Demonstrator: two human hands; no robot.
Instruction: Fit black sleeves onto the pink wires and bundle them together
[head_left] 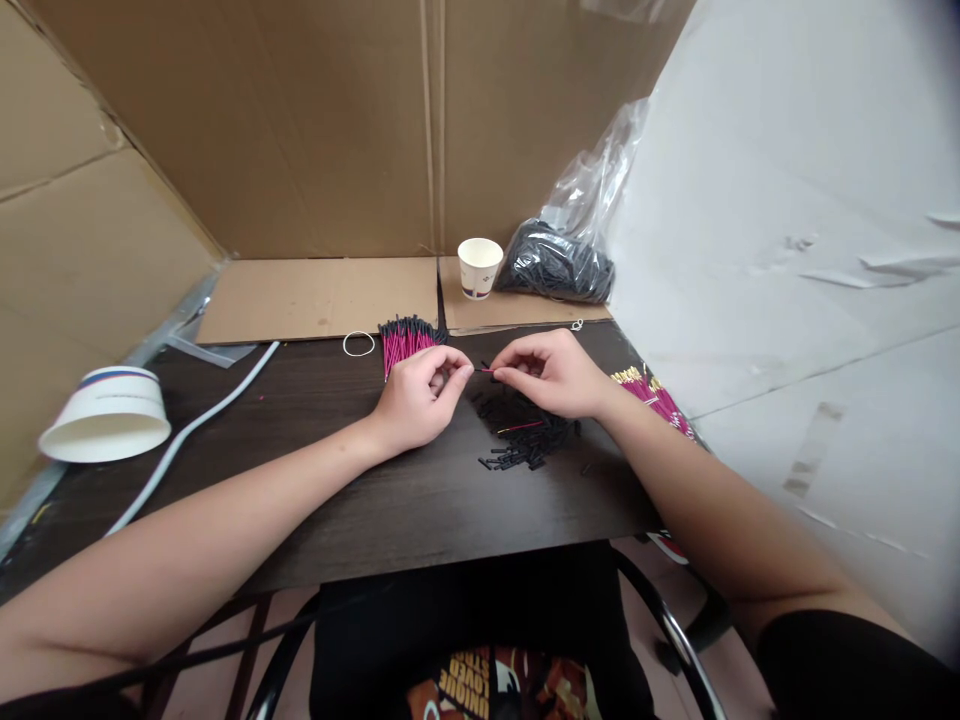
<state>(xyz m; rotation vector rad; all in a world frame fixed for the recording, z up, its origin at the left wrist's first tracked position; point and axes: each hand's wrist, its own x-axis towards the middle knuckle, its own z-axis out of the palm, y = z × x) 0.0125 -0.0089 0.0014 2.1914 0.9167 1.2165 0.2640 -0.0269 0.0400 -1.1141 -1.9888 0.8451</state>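
Observation:
My left hand [421, 396] is closed in a pinch on a small black sleeve [478, 370]. Facing it, my right hand [553, 374] pinches a thin red wire [487, 370], whose end meets the black piece between my fingertips. Below my right hand lies a loose pile of short black sleeves [517, 440], with one red wire [520, 427] on top. Behind my left hand stands a bundle of magenta wires [405, 342] with black ends. Another bundle of magenta wires [654, 398], gold at the tips, lies beyond my right forearm.
A paper cup [480, 268] and a clear bag of black pieces [559, 262] rest on cardboard at the back. A white rubber band [358, 344] lies left of the bundle. A larger paper cup [109, 415] and a pale cable [202, 425] are at left.

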